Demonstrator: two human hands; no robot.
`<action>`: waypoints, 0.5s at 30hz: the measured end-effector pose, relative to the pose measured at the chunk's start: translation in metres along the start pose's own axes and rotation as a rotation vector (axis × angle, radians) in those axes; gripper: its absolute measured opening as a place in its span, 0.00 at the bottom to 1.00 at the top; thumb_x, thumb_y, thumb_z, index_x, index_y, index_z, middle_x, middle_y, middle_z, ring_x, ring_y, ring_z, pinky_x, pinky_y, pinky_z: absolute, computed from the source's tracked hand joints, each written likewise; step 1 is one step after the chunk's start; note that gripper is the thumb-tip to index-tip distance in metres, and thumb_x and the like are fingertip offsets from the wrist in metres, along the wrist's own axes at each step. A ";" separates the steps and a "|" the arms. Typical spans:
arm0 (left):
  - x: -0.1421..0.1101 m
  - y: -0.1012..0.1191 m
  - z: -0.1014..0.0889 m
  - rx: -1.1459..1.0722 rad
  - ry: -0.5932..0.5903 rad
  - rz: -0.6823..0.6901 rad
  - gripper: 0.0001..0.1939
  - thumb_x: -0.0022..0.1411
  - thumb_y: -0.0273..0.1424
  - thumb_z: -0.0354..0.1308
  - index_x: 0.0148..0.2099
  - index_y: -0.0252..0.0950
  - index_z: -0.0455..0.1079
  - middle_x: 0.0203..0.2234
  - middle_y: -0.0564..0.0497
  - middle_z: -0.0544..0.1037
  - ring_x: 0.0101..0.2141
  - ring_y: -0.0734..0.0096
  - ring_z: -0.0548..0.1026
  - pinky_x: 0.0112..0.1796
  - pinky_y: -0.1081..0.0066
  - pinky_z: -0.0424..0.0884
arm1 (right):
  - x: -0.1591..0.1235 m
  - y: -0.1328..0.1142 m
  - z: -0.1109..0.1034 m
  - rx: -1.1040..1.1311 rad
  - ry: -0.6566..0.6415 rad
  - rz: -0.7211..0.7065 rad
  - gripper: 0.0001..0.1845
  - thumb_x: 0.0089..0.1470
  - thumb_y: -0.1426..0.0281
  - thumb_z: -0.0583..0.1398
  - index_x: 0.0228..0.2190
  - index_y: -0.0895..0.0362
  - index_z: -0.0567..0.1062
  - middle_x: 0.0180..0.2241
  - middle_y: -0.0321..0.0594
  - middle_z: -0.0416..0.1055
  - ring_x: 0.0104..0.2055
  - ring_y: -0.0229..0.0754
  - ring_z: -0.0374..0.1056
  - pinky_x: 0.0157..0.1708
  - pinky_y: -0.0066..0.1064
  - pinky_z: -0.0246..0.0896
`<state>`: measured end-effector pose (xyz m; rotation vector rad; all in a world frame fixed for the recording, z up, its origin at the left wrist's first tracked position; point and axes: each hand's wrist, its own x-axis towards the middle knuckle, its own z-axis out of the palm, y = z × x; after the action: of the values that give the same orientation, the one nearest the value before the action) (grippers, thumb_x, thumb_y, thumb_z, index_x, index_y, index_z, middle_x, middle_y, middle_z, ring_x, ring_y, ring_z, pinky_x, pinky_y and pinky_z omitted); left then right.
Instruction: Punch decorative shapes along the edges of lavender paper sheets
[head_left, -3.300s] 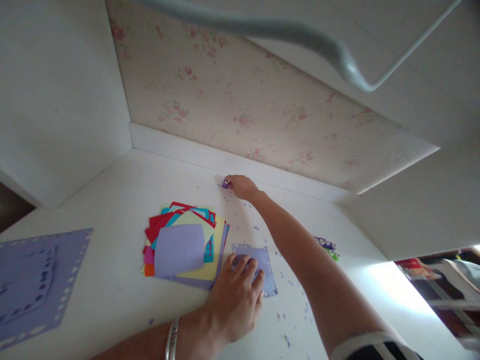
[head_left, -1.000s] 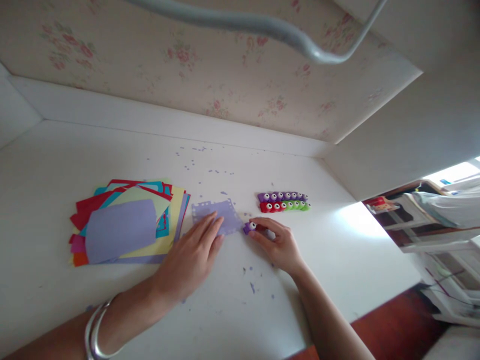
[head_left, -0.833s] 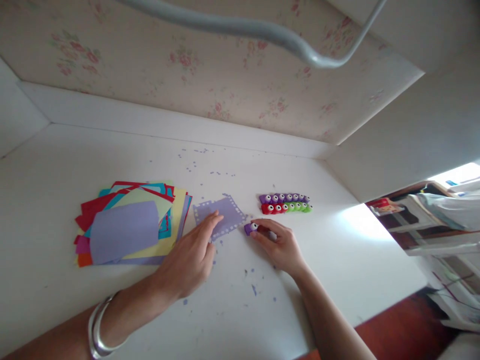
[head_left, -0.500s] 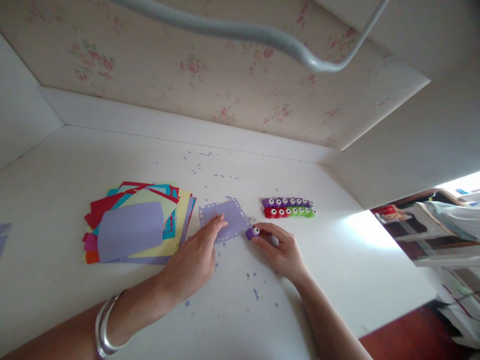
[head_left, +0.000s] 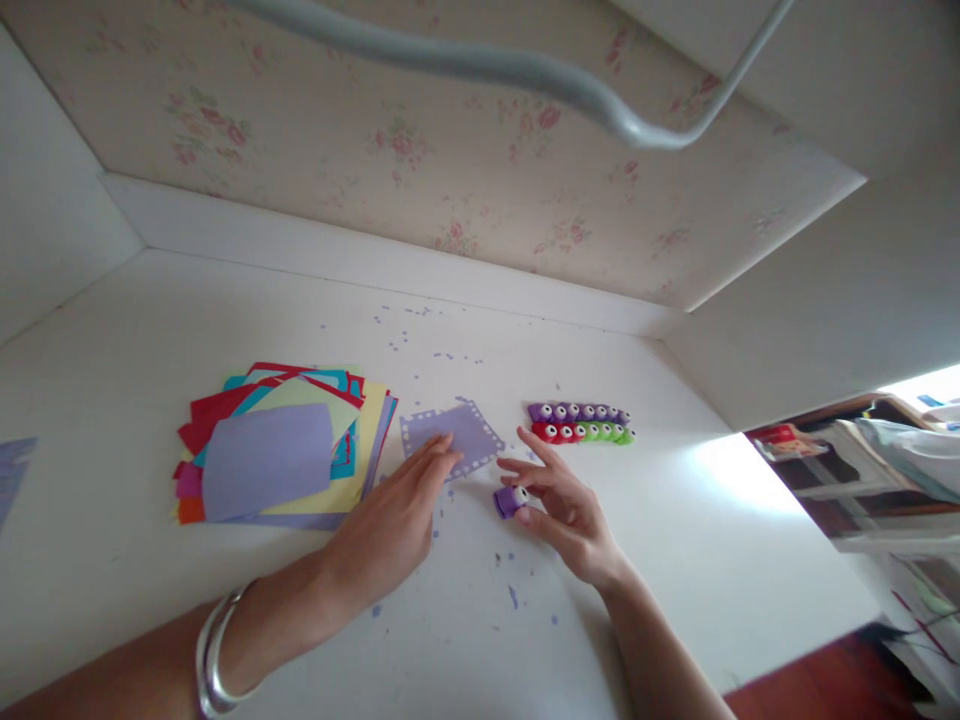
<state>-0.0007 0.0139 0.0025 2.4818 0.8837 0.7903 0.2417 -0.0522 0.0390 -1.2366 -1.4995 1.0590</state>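
A small purple paper punch [head_left: 510, 502] with a white round button sits at the fingertips of my right hand [head_left: 570, 520]. The thumb touches its near side and a finger is at its far side, while the index finger is lifted and stretched out. Just left of the punch lies a purple sheet of paper [head_left: 469, 435] with small holes along its edges. My left hand [head_left: 401, 515] rests flat on this sheet, fingers together and extended, covering its lower left part. A silver bangle is on the left wrist.
A stack of coloured paper [head_left: 266, 462] lies at the left. Two rows of similar punches [head_left: 581, 422], purple, red and green, stand at the right. Tiny purple paper bits [head_left: 513, 597] are scattered about the white table [head_left: 675, 560]. A grey rod [head_left: 450, 55] crosses overhead.
My right hand has drawn the punch slightly toward me, off the sheet's right corner, and its fingers have spread. My left hand stays on the sheet. The view has shifted slightly.
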 end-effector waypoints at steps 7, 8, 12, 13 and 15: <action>-0.003 0.004 0.001 0.064 -0.041 0.062 0.37 0.53 0.09 0.40 0.64 0.33 0.55 0.66 0.38 0.60 0.66 0.61 0.58 0.59 0.55 0.67 | 0.003 -0.001 0.004 -0.064 -0.083 0.010 0.13 0.57 0.69 0.65 0.44 0.45 0.78 0.62 0.41 0.64 0.58 0.51 0.68 0.55 0.48 0.69; -0.002 0.005 0.001 0.068 -0.045 0.067 0.36 0.54 0.10 0.40 0.64 0.33 0.56 0.65 0.38 0.60 0.65 0.61 0.58 0.60 0.55 0.67 | 0.004 -0.001 0.003 -0.087 -0.087 0.011 0.12 0.57 0.68 0.65 0.44 0.46 0.78 0.60 0.42 0.67 0.57 0.51 0.68 0.54 0.47 0.69; 0.002 0.007 -0.003 0.030 -0.013 0.036 0.32 0.58 0.11 0.42 0.62 0.36 0.58 0.64 0.41 0.62 0.64 0.61 0.61 0.59 0.55 0.67 | 0.006 0.004 -0.008 -0.125 -0.050 0.016 0.10 0.57 0.66 0.64 0.42 0.48 0.77 0.53 0.44 0.72 0.55 0.49 0.69 0.54 0.46 0.69; 0.004 0.006 -0.004 0.007 0.012 0.005 0.30 0.60 0.12 0.43 0.61 0.37 0.59 0.63 0.41 0.62 0.63 0.61 0.62 0.60 0.54 0.67 | 0.006 0.005 -0.012 -0.119 -0.037 0.021 0.10 0.57 0.65 0.64 0.42 0.48 0.77 0.52 0.44 0.73 0.55 0.48 0.69 0.54 0.45 0.68; 0.007 0.002 -0.005 -0.068 0.077 -0.074 0.23 0.64 0.16 0.46 0.60 0.37 0.60 0.61 0.40 0.63 0.62 0.59 0.63 0.60 0.53 0.66 | 0.005 0.007 -0.019 -0.105 -0.024 0.034 0.09 0.57 0.64 0.65 0.41 0.49 0.77 0.51 0.44 0.74 0.54 0.48 0.70 0.53 0.44 0.69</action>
<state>0.0018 0.0183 0.0101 2.3601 0.9531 0.8809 0.2611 -0.0448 0.0376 -1.3312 -1.5742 1.0314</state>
